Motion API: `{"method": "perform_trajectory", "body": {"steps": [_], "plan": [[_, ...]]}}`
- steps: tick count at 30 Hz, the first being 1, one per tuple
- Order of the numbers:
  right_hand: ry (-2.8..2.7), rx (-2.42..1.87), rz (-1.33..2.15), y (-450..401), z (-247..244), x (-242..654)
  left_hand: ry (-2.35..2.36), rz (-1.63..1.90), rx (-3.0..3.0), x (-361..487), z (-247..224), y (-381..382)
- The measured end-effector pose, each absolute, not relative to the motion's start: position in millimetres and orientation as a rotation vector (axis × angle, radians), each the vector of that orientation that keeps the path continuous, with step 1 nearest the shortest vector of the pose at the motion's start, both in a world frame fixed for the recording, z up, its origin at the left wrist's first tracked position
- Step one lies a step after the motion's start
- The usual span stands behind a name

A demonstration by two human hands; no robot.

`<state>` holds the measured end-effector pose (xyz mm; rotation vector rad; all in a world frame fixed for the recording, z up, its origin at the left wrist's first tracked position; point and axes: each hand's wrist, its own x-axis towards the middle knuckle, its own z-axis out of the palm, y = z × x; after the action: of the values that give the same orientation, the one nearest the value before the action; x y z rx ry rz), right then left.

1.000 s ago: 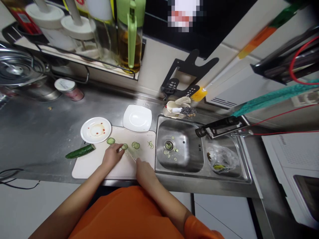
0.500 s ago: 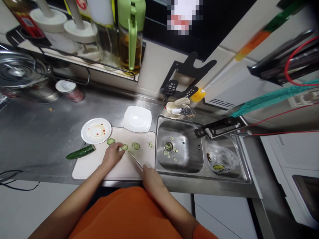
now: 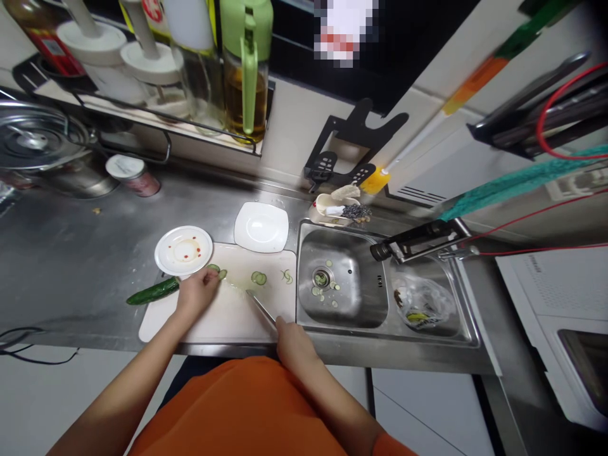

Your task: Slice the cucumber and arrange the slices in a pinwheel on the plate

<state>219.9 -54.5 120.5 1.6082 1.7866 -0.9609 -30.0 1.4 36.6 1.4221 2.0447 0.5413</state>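
Two cucumber slices (image 3: pixel 217 271) sit right at the fingertips of my left hand (image 3: pixel 196 292), whose fingers are curled down over them on the cutting board (image 3: pixel 228 313); whether I am pinching one or only pressing on it I cannot tell. My right hand (image 3: pixel 293 342) is closed round the handle of a knife (image 3: pixel 260 308), close to my body at the board's near edge. The blade's long axis runs up and to the left from that hand, its tip pointing toward my left hand but stopping short of it, lifted or resting lightly on the board. So the left hand is the nearer one to the slices.

Further right of my left fingers lie another slice (image 3: pixel 259 277) and a thin curl of peel (image 3: pixel 286 276). Just left of that hand, off the board's edge, lies the uncut cucumber (image 3: pixel 152 292), its length slanting up to the right. Beyond my hands stand a round plate (image 3: pixel 183 250) with red specks and a square white plate (image 3: pixel 261 227). Right of my knife hand is the sink (image 3: pixel 342 288), with scraps near its drain, set in the steel counter (image 3: pixel 71 253).
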Motion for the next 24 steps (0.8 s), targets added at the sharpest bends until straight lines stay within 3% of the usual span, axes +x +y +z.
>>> {"method": "perform_trajectory", "body": {"steps": [9, 14, 19, 24], "plan": [[1.797, 1.620, -0.963, -56, 118, 222, 2.248, 0.309, 1.540, -42, 36, 9], [1.827, 1.619, -0.945, -57, 117, 222, 2.228, 0.363, 1.687, -41, 30, 7], [1.830, 1.638, -0.938, -59, 114, 222, 1.951, 0.526, 1.784, -22, 28, 11], [1.831, 1.636, -0.936, -60, 113, 222, 1.670, 0.459, 1.868, 15, 21, 26]]}}
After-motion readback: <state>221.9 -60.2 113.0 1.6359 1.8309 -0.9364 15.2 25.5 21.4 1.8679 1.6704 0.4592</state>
